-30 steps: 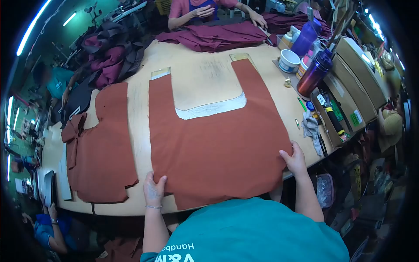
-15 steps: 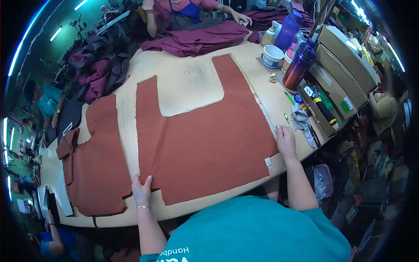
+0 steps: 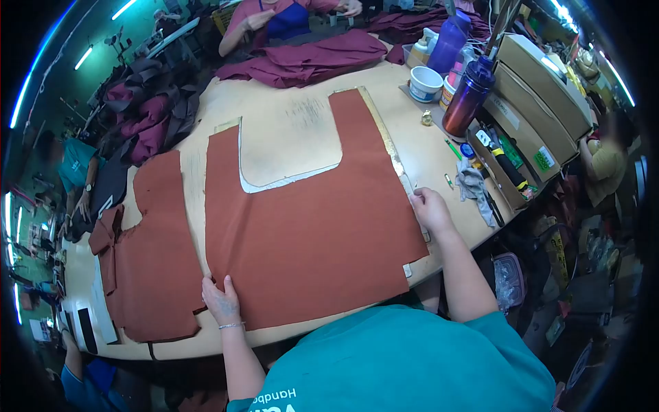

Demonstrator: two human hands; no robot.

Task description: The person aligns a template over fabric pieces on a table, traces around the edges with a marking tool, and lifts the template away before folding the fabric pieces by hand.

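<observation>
A large U-shaped piece of rust-red fabric (image 3: 309, 226) lies flat on the wooden table (image 3: 288, 130), over a pale pattern template (image 3: 392, 152) whose edge shows along the right side and inside the U. My left hand (image 3: 221, 299) presses on the fabric's near left corner, fingers spread. My right hand (image 3: 430, 209) rests at the fabric's right edge, fingers curled on the edge of fabric and template.
A stack of similar rust-red pieces (image 3: 154, 254) lies to the left. Maroon fabric (image 3: 309, 58) is piled at the far end, where another person (image 3: 274, 17) works. Bottles (image 3: 468, 96), a cup (image 3: 425, 84), boxes (image 3: 535, 117) and tools crowd the right edge.
The fabric has shifted left over the template, so the pale edge now shows at the right and inside the U. My right hand moved up along the right edge; my left hand stayed on the corner.
</observation>
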